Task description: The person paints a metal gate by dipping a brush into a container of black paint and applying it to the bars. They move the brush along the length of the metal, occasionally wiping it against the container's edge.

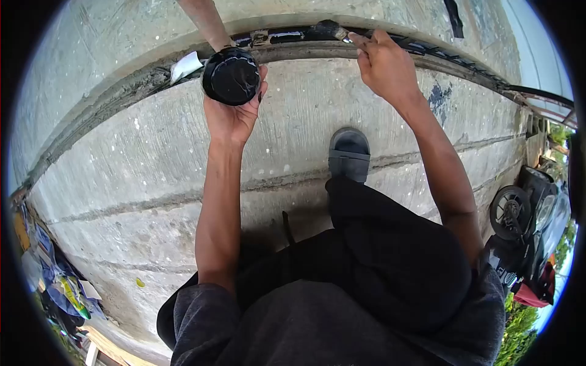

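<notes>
My left hand is wrapped round a round container of glossy black paint, tilted so its dark inside faces me. At the upper middle, my right hand grips the handle of a paintbrush. Its black bristles rest on or just over a long metal bar lying along the gap at the foot of the concrete. Much of this bar is wet-looking black, with a few tan patches left of the brush. Black smudges mark my left fingers.
A white scrap lies left of the paint container. Behind that container rises a pale brown pole-like shape. My sandalled foot stands on the concrete floor. Assorted clutter lies far left; a motorcycle is parked far right.
</notes>
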The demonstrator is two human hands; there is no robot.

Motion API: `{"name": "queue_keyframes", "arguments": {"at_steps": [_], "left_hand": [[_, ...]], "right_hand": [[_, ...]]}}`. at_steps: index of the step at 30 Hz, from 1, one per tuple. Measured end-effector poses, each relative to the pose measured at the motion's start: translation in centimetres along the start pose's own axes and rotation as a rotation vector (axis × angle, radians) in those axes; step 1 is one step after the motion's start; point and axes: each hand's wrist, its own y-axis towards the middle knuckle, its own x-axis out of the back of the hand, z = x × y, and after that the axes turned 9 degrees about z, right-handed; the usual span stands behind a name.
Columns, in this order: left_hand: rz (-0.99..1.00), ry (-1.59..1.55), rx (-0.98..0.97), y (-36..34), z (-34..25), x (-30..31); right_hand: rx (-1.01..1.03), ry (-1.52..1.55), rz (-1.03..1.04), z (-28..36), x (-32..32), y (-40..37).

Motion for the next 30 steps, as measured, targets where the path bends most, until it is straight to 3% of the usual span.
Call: {"name": "queue_keyframes", "arguments": {"at_steps": [2,3,8,11,14,17,20,23,26,30], "left_hand": [[0.033,0.010,-0.009,-0.3,-0.1,-0.3],[-0.002,-0.094,0.007,-1.1,2.8,0.4],[0.010,-0.064,0.003,-0.7,1.9,0.6],[0.012,-0.035,0.006,-0.7,0.8,0.4],[0.009,0.002,0.014,-0.6,0.5,0.5],[0.003,0.012,0.037,-0.7,0.5,0.2],[0.018,0.021,0.039,-0.8,0.4,-0.2],[0.014,0.010,0.054,-0.6,0.5,-0.3],[0.012,-0.002,0.061,-0.8,0.8,-0.8],[0.029,0.001,0.062,-1.0,0.8,-0.6]], "right_hand": [[-0.038,0.018,-0.041,-0.3,0.5,-0.4],[-0.023,-0.051,0.044,-0.9,1.9,-1.7],[-0.063,0.002,-0.024,-1.0,0.1,-1.9],[-0.242,0.341,-0.130,-1.8,-1.6,-1.9],[-0.267,0.626,-0.270,-1.0,-6.5,-1.5],[-0.483,0.891,-0.030,0.4,-8.7,-2.8],[-0.602,0.922,-0.022,1.5,-8.0,-3.8],[-0.599,1.077,0.045,2.1,-7.8,-3.6],[-0.641,1.117,-0.033,2.0,-7.1,-2.2],[-0.567,0.991,0.047,1.1,-6.8,-0.9]]}}
